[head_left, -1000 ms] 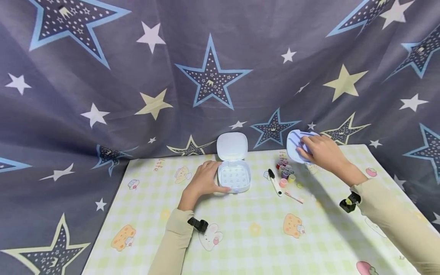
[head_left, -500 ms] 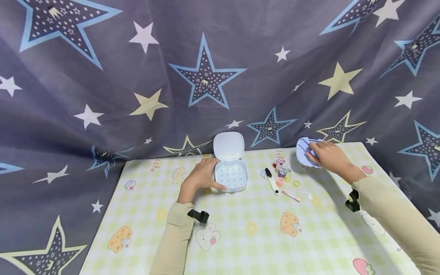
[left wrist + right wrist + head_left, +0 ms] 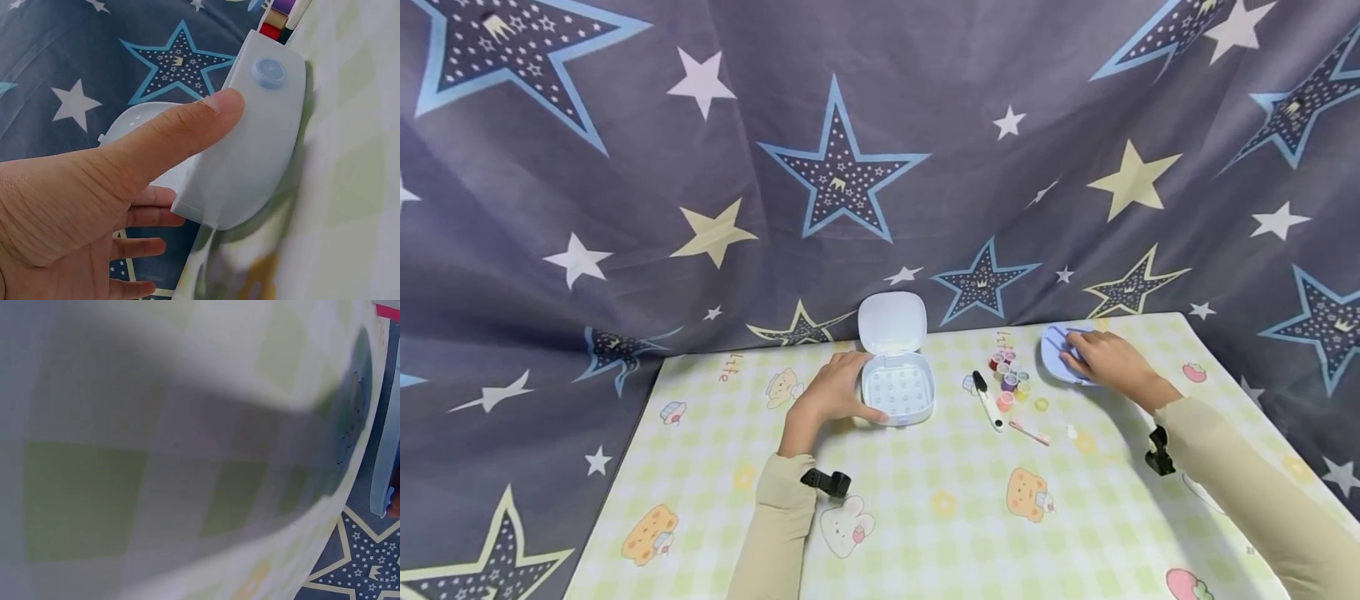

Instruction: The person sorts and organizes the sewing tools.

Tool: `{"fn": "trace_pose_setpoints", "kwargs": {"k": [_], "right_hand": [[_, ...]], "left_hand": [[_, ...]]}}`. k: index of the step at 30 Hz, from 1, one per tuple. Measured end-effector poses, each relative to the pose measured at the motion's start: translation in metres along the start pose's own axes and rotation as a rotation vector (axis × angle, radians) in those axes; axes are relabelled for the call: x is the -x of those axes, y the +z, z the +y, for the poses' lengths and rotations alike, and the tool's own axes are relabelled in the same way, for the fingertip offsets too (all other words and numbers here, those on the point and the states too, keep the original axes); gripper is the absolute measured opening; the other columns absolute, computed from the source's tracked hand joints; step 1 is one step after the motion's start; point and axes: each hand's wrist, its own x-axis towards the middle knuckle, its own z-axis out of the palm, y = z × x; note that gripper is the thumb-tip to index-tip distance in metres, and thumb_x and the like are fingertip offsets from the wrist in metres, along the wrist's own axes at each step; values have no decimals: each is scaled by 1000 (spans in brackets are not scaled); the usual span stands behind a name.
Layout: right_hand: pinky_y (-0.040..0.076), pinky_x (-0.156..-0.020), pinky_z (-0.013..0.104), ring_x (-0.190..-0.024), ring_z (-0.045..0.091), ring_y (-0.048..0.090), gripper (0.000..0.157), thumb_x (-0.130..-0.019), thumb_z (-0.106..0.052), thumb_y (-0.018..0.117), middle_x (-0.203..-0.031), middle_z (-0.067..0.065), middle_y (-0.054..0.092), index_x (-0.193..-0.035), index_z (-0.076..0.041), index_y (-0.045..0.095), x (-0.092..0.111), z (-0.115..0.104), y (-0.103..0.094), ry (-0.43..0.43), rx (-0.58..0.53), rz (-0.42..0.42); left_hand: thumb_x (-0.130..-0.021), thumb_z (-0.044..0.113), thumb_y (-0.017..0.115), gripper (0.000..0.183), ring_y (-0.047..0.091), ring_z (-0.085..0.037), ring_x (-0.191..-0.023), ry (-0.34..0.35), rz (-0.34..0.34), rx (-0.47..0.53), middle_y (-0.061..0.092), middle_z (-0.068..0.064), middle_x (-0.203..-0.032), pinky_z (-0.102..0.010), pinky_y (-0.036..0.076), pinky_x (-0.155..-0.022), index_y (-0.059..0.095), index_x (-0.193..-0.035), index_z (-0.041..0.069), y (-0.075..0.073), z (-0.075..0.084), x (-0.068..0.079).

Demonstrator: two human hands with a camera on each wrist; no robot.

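"So, which step?"
"Likely placing: right hand [image 3: 1107, 358] pinches the periwinkle, rounded plastic tray [image 3: 1052, 350], far right of the green-checked tablecloth [image 3: 962, 550]. Can't tell if it touches."
"Left?"
"Left hand [image 3: 833, 390] grips the pale-blue, lid-up plastic box [image 3: 256, 156]."
"Next?"
"Probably calls for a level set-down, then letting go."

Open case [image 3: 898, 387], centre of the head view: smooth, faintly glossy plastic. Blue tray [image 3: 1054, 354], right of centre: smooth plastic. Backdrop [image 3: 970, 83], upper frame: matt, creased cloth. Surface [image 3: 955, 550], lower frame: smooth, printed covering. Sleeves [image 3: 778, 517], lower edge: matt cloth.
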Motion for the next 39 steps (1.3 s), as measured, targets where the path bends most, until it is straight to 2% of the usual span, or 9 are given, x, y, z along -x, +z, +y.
{"fn": "trace_pose_setpoints", "kwargs": {"k": [6,14,23,27,32,39], "right_hand": [[49,-56,49,-57,32,56,26,-82,-13,74,-68,11,57,-97,-1,57,4,-4,4,15,-5,-57],[52,-65,51,-66,35,62,25,-87,-14,73,-75,12,61,-98,-2,55,4,-4,6,11,-1,-181],[51,-64,49,-63,29,60,22,-90,-15,71,-73,7,58,-97,-4,54,8,-2,14,-11,-6,-198],[50,-63,48,-62,28,58,22,-90,-14,72,-71,5,56,-95,-5,53,7,-4,20,-20,-13,-194],[50,-63,48,-61,28,58,24,-89,-12,73,-70,5,55,-100,-4,52,9,-9,20,14,-41,-237],[51,-67,50,-66,30,62,25,-92,-14,71,-73,7,58,-107,-3,55,9,-11,12,56,-56,-283]], "left_hand": [[-61,49,96,112,42,-35,-143,-1,4,11,49,-14,-153,-53,34,-119,45,-150,5,1,-3,3],[-62,48,96,112,41,-35,-144,-12,-2,4,48,-14,-154,-52,33,-120,44,-151,5,2,0,2],[-61,50,96,113,41,-34,-143,-10,-3,-5,49,-14,-153,-51,34,-120,44,-151,5,3,-1,1],[-60,49,96,112,44,-34,-141,-12,19,-4,52,-14,-151,-51,35,-119,46,-150,5,2,-4,5],[-58,50,97,112,45,-34,-139,-2,30,2,54,-13,-148,-51,37,-117,47,-148,5,4,-7,9],[-59,51,97,110,46,-33,-138,23,40,-3,55,-12,-147,-51,39,-115,48,-147,6,4,-5,6]]}}
